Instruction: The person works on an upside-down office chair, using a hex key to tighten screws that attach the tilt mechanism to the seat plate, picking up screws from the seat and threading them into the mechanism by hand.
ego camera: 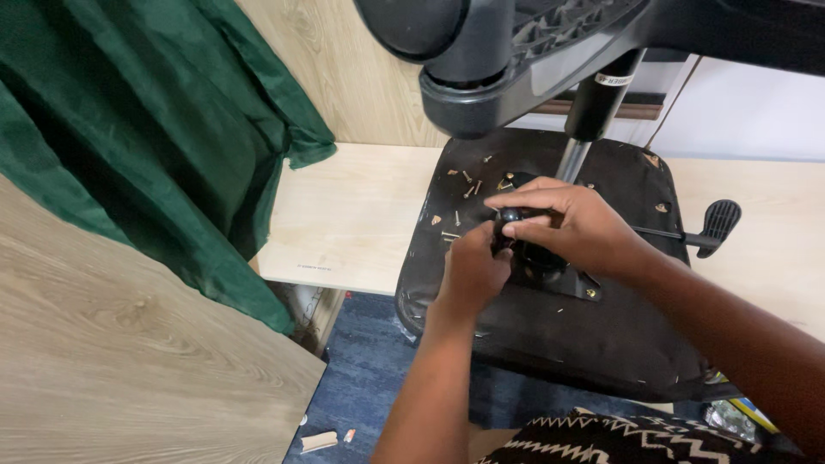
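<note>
An office chair lies upside down with the black underside of its seat [601, 335] facing up. My left hand [471, 268] and my right hand [563, 225] meet over the metal mechanism plate in the middle of the seat, both closed around a small round black knob [510, 215]. The gas lift column [591, 116] rises just behind my hands toward the dark grey chair base [507, 82] overhead. Several small brass screws [468, 182] lie loose on the seat to the left of my hands.
A black adjustment lever [718, 223] sticks out to the right of the seat. The seat rests on a pale wooden board [352, 215]. Green cloth [146, 129] hangs at left over a wood-grain panel [129, 369]. Blue carpet [361, 378] with small wood scraps lies below.
</note>
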Demonstrator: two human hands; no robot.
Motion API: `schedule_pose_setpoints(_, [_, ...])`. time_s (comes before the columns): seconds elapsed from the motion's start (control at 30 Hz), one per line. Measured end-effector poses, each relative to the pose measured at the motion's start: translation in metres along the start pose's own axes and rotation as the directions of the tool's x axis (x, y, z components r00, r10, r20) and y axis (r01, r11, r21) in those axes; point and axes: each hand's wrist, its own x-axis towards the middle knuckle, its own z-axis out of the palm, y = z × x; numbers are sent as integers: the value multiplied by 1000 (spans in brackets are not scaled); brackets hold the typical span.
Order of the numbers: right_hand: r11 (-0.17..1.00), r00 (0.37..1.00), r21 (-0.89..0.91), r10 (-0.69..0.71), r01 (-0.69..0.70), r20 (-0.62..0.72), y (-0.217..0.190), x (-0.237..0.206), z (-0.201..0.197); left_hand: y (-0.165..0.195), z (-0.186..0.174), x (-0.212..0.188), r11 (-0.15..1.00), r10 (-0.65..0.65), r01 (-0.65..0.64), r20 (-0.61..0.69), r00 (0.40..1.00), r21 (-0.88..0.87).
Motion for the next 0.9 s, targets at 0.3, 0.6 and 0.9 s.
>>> schedule_pose_setpoints(0.3, [993, 998, 106, -48, 43, 42, 8, 2, -3, 3, -2, 5, 991, -122, 126, 83, 989, -52])
schedule_pose_setpoints(0.6, [966, 998, 253, -57, 60, -19, 15, 7, 0, -9, -3, 9, 998, 39, -43, 82, 996, 49])
schedule_pose_setpoints(0.9, [991, 995, 98, 94, -95, 18, 13, 8, -3, -9, 4, 17, 977, -203, 197, 73, 976, 79])
